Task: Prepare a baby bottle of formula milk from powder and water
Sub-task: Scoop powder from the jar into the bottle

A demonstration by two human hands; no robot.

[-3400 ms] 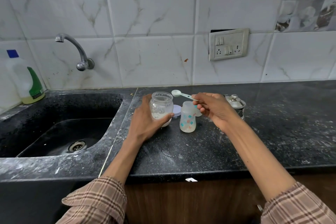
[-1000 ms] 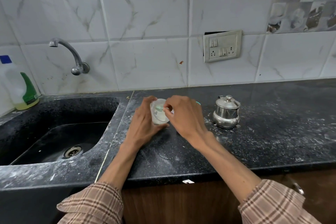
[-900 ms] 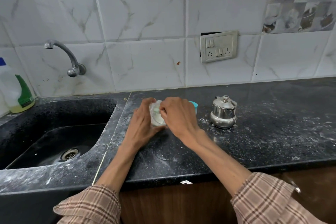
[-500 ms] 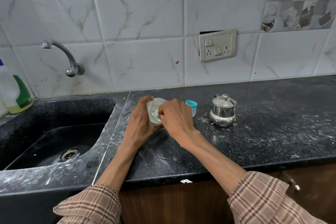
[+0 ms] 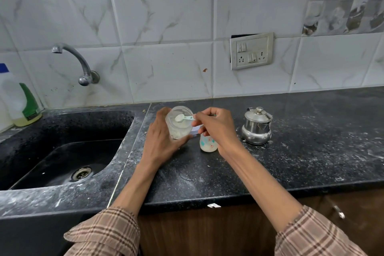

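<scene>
My left hand grips a clear glass jar of white powder, tilted with its open mouth toward me, on the black counter. My right hand pinches the handle of a pale green scoop; its bowl, heaped with white powder, sits at the jar's mouth. A small baby bottle with coloured prints stands open just right of the jar, partly hidden under my right hand, with white powder at its bottom. A white lid lies behind, between jar and bottle.
A small steel pot with a lid stands right of the bottle. A black sink with a tap lies to the left, and a detergent bottle stands at its far corner. Powder dusts the counter.
The scoop has come up out of the jar, filled with powder. My right hand has lifted and drawn slightly right, uncovering the baby bottle. My left hand still tilts the jar.
</scene>
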